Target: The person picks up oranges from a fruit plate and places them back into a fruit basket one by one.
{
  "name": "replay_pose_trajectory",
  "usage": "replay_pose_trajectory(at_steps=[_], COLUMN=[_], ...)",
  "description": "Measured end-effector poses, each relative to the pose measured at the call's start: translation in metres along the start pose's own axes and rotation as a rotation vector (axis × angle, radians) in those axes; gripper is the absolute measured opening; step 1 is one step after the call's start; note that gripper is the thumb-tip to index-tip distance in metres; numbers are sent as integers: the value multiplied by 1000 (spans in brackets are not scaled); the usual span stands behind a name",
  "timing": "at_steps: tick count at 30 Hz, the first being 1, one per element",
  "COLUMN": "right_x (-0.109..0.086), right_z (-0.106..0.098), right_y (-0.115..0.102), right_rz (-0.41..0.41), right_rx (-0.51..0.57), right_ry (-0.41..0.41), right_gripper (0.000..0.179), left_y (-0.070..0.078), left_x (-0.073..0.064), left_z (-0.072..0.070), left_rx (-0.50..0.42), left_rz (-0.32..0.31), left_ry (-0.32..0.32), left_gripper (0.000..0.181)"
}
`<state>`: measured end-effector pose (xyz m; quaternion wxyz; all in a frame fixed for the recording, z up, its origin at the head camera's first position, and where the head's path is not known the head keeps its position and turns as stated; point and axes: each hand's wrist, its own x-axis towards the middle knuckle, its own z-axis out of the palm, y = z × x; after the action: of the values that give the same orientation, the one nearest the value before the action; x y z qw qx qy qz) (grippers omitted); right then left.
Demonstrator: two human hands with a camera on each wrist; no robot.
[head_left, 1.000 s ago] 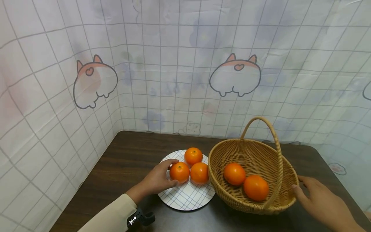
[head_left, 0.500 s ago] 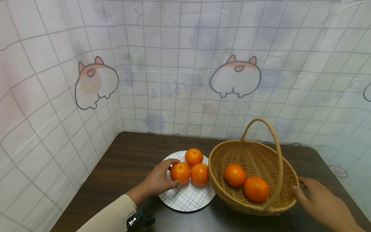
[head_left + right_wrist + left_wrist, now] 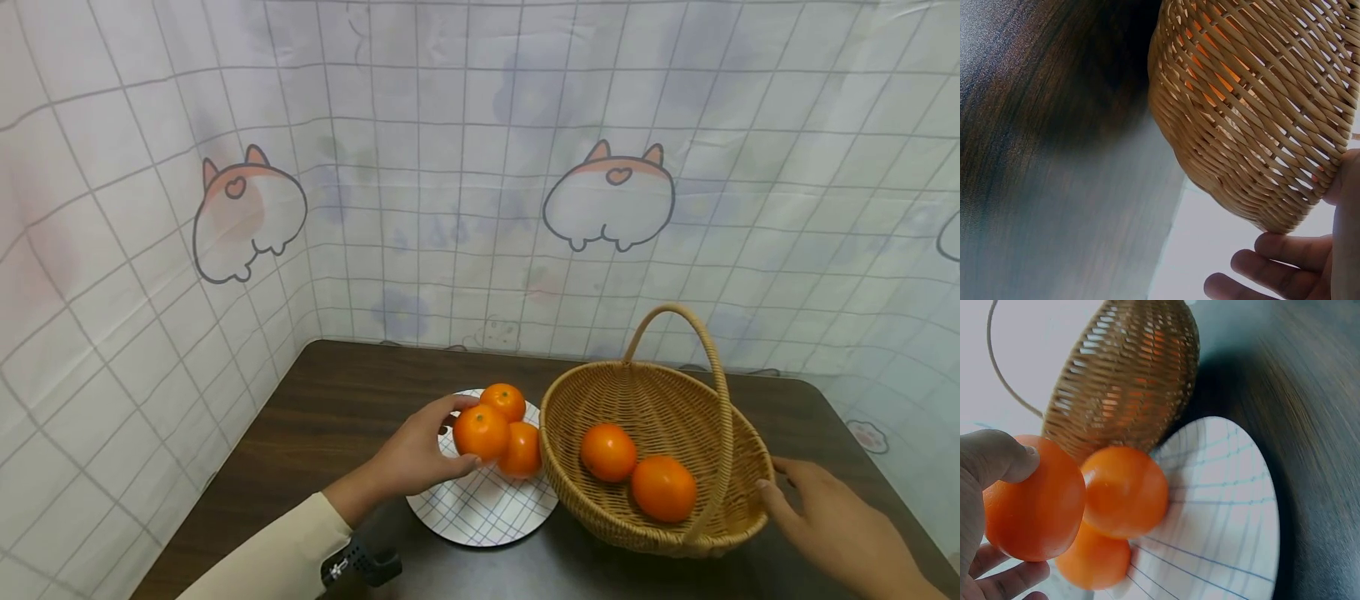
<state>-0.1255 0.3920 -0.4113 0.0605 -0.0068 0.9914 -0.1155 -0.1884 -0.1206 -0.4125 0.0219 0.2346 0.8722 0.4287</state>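
In the head view my left hand holds an orange between thumb and fingers, lifted a little above the checked plate. The left wrist view shows the thumb pressed on top of that orange, fingers beneath. Two more oranges lie on the plate: one nearer the basket, one at the back. To the right stands a wicker basket with two oranges inside. My right hand grips its right rim, thumb over the edge and fingers along the outside.
A tall arched handle rises over the basket. The basket's left side overlaps the plate's right edge. Everything stands on a dark wooden table, with a grid-patterned cloth hanging behind and at the left.
My left hand has raised its orange off the plate and shifted it slightly right, partly covering the other two there. My right hand and the basket have stayed put.
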Motion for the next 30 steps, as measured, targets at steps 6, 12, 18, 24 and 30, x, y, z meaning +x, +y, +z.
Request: replay_pose_trajectory(at_steps=[6, 12, 18, 24, 30], right_x=[0, -1, -1, -2, -2], right_z=[-1, -2, -3, -3, -3], right_y=[-1, -2, -3, -3, -3], right_rz=[-2, 1, 0, 2, 4], right_rx=[-3, 3, 1, -4, -4], right_ry=[1, -8, -7, -2, -3], right_gripper=[88, 89, 89, 88, 88], left_y=[16, 29, 43, 51, 57], left_x=[2, 5, 8, 11, 13], left_z=[-3, -5, -4, 0, 2], left_rx=[-25, -15, -15, -42, -45], left_rz=[49, 54, 72, 117, 125], left_ry=[-1, -23, -45, -44, -56], left_gripper=[74, 74, 73, 71, 71])
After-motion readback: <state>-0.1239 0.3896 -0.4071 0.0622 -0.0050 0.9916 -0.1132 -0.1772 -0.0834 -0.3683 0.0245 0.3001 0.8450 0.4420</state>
